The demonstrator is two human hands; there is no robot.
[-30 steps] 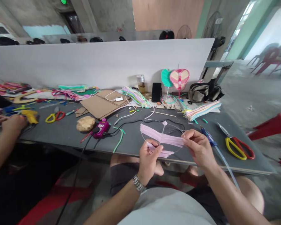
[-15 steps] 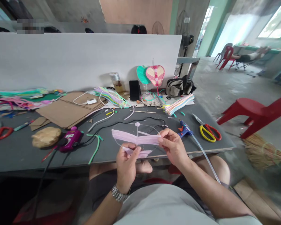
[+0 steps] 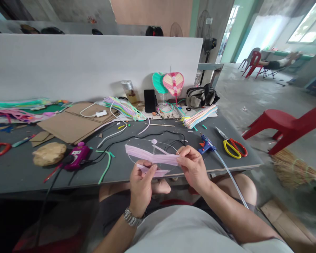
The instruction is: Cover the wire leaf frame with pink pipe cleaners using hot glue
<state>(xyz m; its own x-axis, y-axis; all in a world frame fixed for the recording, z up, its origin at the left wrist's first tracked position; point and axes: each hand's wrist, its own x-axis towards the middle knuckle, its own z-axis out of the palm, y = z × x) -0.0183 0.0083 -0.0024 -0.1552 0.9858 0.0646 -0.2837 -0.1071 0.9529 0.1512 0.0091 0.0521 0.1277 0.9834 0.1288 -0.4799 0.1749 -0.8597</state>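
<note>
Pink strips (image 3: 150, 157) are stretching in a flat band across a thin wire hoop (image 3: 144, 140), just above the near edge of the grey counter (image 3: 21, 175). The right hand (image 3: 193, 168) is pinching the band's end at three o'clock, thumb and fingers closed tight on it. The left hand (image 3: 141, 183) is gripping from below at six o'clock, its thumb pressing a lower pink bunch (image 3: 155, 172) that is sitting just under the main band. A wristwatch (image 3: 131, 218) is showing on the left wrist.

At two o'clock from the right hand a blue glue gun (image 3: 206, 144) is lying near the counter's edge with a clear stick trailing off over the person's knee, and yellow-and-red scissors (image 3: 233, 147) are lying just beside it. At nine o'clock from the left hand a purple glue gun (image 3: 77, 156) is resting with its black cord running off the counter, a green strip (image 3: 106, 163) curling between them, and a tan lump (image 3: 49, 153) sitting further out. At twelve o'clock, against the white partition (image 3: 68, 66), a pink heart-shaped fan (image 3: 173, 83) and a green fan (image 3: 157, 81) are standing upright, with a dark phone (image 3: 149, 101) propped beside them. A bundle of pastel straws (image 3: 200, 117) is lying at one o'clock, and cardboard sheets (image 3: 73, 123) are lying at ten o'clock.
</note>
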